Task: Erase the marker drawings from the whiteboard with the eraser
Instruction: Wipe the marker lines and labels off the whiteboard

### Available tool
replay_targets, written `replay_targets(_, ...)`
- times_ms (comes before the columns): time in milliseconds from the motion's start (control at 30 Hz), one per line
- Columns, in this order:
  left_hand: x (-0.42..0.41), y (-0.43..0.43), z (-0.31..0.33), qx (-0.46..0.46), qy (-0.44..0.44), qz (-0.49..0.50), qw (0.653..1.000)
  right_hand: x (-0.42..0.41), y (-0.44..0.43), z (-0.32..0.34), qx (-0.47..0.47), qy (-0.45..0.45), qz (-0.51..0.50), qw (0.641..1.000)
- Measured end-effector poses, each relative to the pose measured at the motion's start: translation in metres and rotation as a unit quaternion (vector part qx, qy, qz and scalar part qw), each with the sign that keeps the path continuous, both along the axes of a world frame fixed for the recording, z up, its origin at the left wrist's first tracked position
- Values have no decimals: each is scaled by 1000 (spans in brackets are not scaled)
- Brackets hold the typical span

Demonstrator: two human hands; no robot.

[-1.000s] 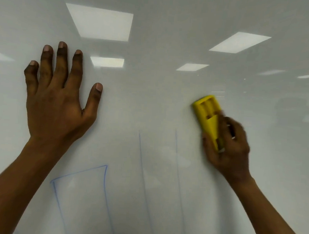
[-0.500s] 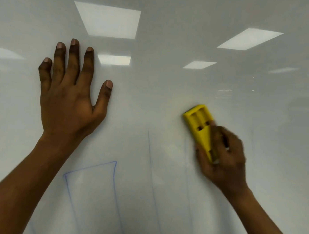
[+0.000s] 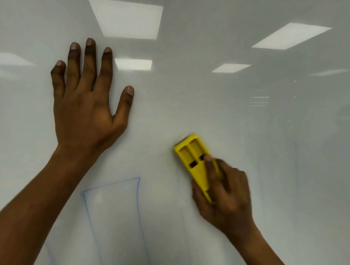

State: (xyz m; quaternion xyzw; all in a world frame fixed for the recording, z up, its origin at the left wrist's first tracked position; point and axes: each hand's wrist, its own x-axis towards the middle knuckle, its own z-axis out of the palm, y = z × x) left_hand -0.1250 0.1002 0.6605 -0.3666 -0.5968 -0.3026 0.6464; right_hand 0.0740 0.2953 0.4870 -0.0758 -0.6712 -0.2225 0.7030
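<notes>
Gripping the yellow eraser [image 3: 195, 164] by its lower half, the right hand [image 3: 225, 197] presses it flat against the whiteboard [image 3: 193, 92], a little right of the middle of the view and tilted so its free end points up and to the left. The fingers wrap the eraser's right edge, one fingertip lies on its back beside two dark slots, and the thumb side is hidden behind the body. The hand is blurred, which suggests a wiping stroke in progress.

Just under and to the left of the eraser run faint, pale blue traces [image 3: 182, 214], near-vertical and barely readable; they look like half-wiped lines, though the blur makes it hard to be sure. Further left, a clear blue outline [image 3: 138, 201] shaped like a tall, narrowing box stands untouched, its top edge well below the left wrist and its sides running out of the bottom of the view. Another very faint vertical line [image 3: 295, 160] shows to the right of the eraser.

The left hand [image 3: 85, 110] lies flat and open on the board, fingers spread upward, holding nothing, well apart from the eraser. Ceiling light reflections [image 3: 127, 19] glare across the upper board, which shows no marks.

As a judgement, the job is partly done: the upper area reads clean, the middle lines are nearly gone, and the box outline and lower strokes remain.
</notes>
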Motion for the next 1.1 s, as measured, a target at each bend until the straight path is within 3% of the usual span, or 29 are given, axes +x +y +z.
replay_targets(133, 1, 0, 0, -4, -2, 9, 1000, 8, 14, 33, -177, 193, 30, 965)
replay_targets(200, 2, 0, 0, -6, -4, 12, 1000, -1, 5, 53, -201, 223, 51, 953)
replay_targets(267, 2, 0, 0, -5, -5, 15, 1000, -17, -15, 59, -160, 182, 60, 968)
replay_targets(333, 2, 0, 0, -2, -2, 15, 1000, -34, -40, 45, -63, 83, 52, 993)
replay_targets(400, 1, -1, 0, -1, 4, 11, 1000, -41, -52, 18, 17, -20, 46, 999)
replay_targets(467, 0, -2, 0, -2, 5, 8, 1000, -32, -43, -3, 37, -59, 37, 997)
replay_targets(567, 1, -2, 0, -6, -1, 12, 1000, -6, -12, -3, -34, 31, 7, 999)
replay_targets(700, 2, 1, 0, -8, -6, 27, 1000, 0, 1, 38, -150, 156, 24, 976)
replay_targets(767, 3, 1, 0, -8, -8, 27, 1000, -15, -16, 46, -144, 151, 50, 977)
replay_targets(900, 2, -2, -1, -5, 1, 20, 1000, -42, -56, 12, -9, 2, 57, 998)
replay_targets(967, 2, -2, -1, -6, 5, 15, 1000, -37, -50, -5, 10, -33, 45, 998)
replay_targets(1100, 3, -3, -1, -9, 5, 3, 1000, -10, -16, 4, -67, 73, 1, 995)
